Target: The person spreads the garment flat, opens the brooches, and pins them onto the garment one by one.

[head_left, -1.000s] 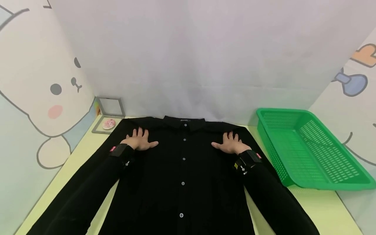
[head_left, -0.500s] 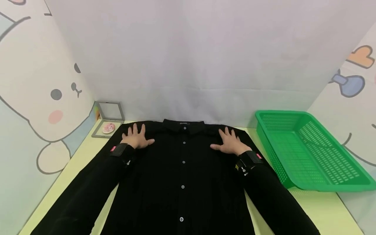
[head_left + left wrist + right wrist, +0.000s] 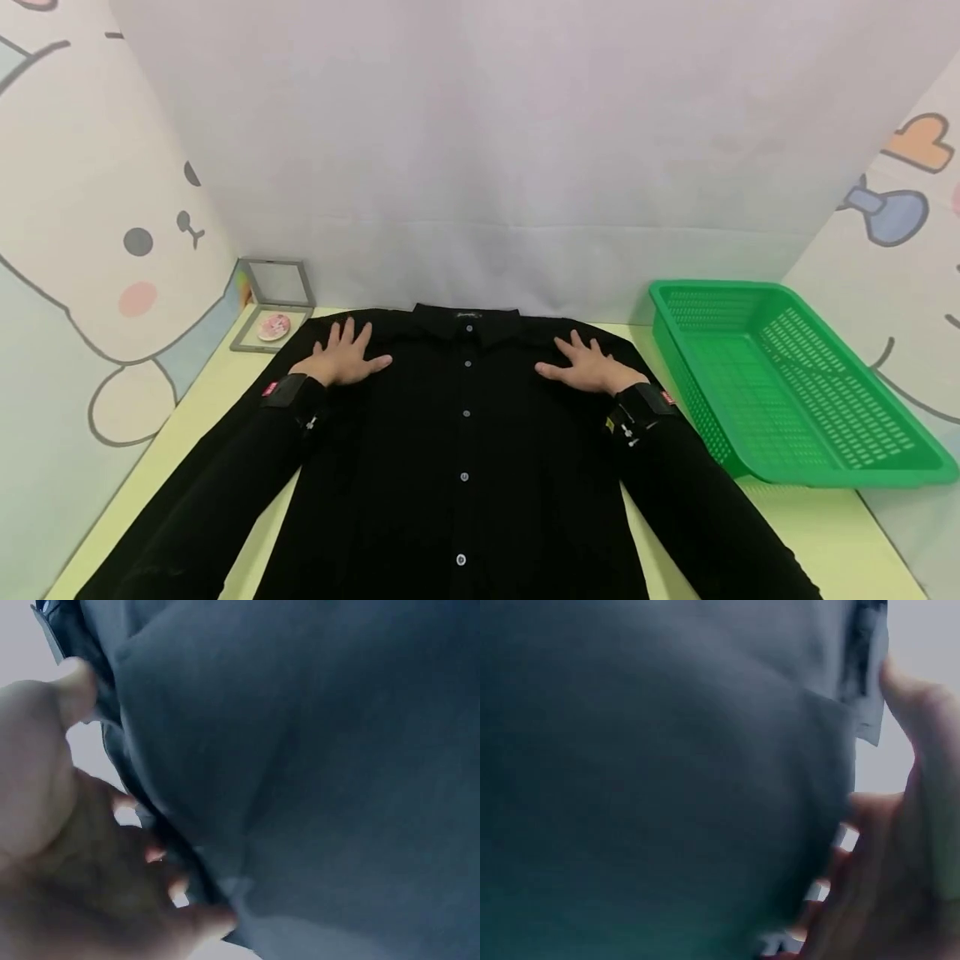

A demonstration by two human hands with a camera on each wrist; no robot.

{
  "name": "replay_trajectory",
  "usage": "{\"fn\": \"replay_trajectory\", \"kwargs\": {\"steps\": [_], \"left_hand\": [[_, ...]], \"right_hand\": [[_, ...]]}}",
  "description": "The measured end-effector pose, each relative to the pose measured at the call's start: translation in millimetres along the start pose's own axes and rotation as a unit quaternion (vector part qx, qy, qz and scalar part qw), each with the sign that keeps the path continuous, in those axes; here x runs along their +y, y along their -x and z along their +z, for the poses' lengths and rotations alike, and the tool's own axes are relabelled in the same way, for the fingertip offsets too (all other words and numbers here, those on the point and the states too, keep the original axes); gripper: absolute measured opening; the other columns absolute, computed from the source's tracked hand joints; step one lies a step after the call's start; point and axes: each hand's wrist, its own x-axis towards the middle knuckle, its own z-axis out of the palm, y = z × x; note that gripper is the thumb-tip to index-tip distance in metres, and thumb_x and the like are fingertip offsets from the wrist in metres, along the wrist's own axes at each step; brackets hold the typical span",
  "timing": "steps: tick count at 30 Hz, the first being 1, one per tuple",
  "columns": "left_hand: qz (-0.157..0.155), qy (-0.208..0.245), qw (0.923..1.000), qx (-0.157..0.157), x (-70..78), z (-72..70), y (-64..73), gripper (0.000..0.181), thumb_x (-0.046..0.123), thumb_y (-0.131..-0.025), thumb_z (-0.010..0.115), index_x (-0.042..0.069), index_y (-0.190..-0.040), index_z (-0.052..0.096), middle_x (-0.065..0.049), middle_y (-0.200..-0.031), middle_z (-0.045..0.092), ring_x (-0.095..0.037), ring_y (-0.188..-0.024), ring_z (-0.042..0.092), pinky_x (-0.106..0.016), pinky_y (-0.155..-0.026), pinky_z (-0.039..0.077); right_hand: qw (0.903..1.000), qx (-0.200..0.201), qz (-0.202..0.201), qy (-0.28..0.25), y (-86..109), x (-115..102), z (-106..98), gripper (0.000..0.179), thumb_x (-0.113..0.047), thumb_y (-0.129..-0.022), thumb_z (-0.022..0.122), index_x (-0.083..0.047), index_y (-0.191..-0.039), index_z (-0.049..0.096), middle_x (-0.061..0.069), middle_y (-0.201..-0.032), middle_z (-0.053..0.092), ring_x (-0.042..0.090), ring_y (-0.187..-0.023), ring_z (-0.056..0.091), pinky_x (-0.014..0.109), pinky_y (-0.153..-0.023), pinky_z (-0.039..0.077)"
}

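Note:
A black button-up shirt point(image 3: 420, 442) lies spread front side up, its collar point(image 3: 480, 323) toward the back wall and a row of pale buttons down its middle. Over the shoulder at the left, my left hand point(image 3: 341, 357) is spread flat, fingers straight. My right hand point(image 3: 588, 367) lies likewise near the opposite shoulder, palm down with fingers apart. In the left wrist view the left hand point(image 3: 82, 847) is beside the dark cloth; the right wrist view has the right hand point(image 3: 892, 847) at the cloth's edge. Whether the palms press on the fabric is hard to tell.
A green perforated plastic basket point(image 3: 795, 400) stands to the right of the shirt. At the back left is an open grey-framed case point(image 3: 251, 340) with a round pink item point(image 3: 273, 327) in it. White walls with cartoon prints enclose the pale yellow table point(image 3: 810, 533).
Both hands were on the upper shirt a second ago; the fingers have spread wider and the left hand has shifted slightly left. The shirt's shoulder edges look flatter.

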Motion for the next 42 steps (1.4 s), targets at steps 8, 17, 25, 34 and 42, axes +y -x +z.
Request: {"fn": "replay_trajectory", "kwargs": {"steps": [8, 17, 25, 34, 42], "left_hand": [[-0.003, -0.022, 0.9993, -0.030, 3.3, 30.4, 8.1, 0.100, 0.071, -0.102, 0.037, 0.000, -0.164, 0.005, -0.031, -0.168, -0.014, -0.052, -0.156, -0.007, -0.074, -0.121, 0.004], [0.037, -0.014, 0.9988, -0.028, 28.0, 56.7, 37.5, 0.100, 0.065, -0.102, 0.048, -0.009, -0.161, 0.014, -0.037, -0.166, -0.001, -0.052, -0.156, 0.003, -0.069, -0.123, 0.012], [0.065, -0.004, 0.9973, -0.034, 36.7, 55.8, 68.4, 0.100, 0.054, -0.094, 0.070, -0.006, -0.160, 0.024, -0.039, -0.165, 0.005, -0.056, -0.153, 0.011, -0.072, -0.120, 0.019], [0.121, 0.001, 0.9914, -0.050, 43.0, 84.4, 111.1, 0.104, 0.056, -0.076, 0.087, 0.012, -0.158, 0.041, -0.027, -0.167, 0.022, -0.059, -0.150, 0.021, -0.079, -0.113, 0.025], [0.155, 0.000, 0.9879, -0.014, 39.3, 110.1, 166.7, 0.094, 0.057, -0.070, 0.089, 0.017, -0.147, 0.056, -0.021, -0.159, 0.041, -0.050, -0.141, 0.042, -0.072, -0.100, 0.044]], "right_hand": [[0.9998, -0.018, 0.009, 0.009, 23.2, -23, 19, 0.105, -0.071, -0.097, 0.052, -0.002, -0.165, 0.010, 0.029, -0.170, -0.006, 0.055, -0.154, -0.005, 0.071, -0.123, 0.005], [0.9992, -0.011, -0.001, 0.039, 46.2, -43, 36, 0.105, -0.065, -0.096, 0.060, 0.006, -0.161, 0.019, 0.029, -0.169, 0.009, 0.048, -0.157, 0.007, 0.060, -0.128, 0.013], [0.9993, -0.023, -0.017, 0.023, 59.6, -51, 44, 0.098, -0.050, -0.092, 0.075, 0.002, -0.160, 0.029, 0.027, -0.169, 0.017, 0.048, -0.157, 0.014, 0.061, -0.124, 0.024], [0.9969, 0.001, -0.070, 0.037, 104.1, -70, 70, 0.068, -0.037, -0.088, 0.083, -0.007, -0.143, 0.057, 0.017, -0.136, 0.055, 0.031, -0.111, 0.059, 0.045, -0.089, 0.052], [0.9934, 0.033, -0.109, 0.014, 146.8, -64, 96, 0.047, -0.037, -0.085, 0.085, -0.013, -0.119, 0.064, 0.005, -0.109, 0.051, 0.021, -0.091, 0.047, 0.040, -0.071, 0.044]]}}
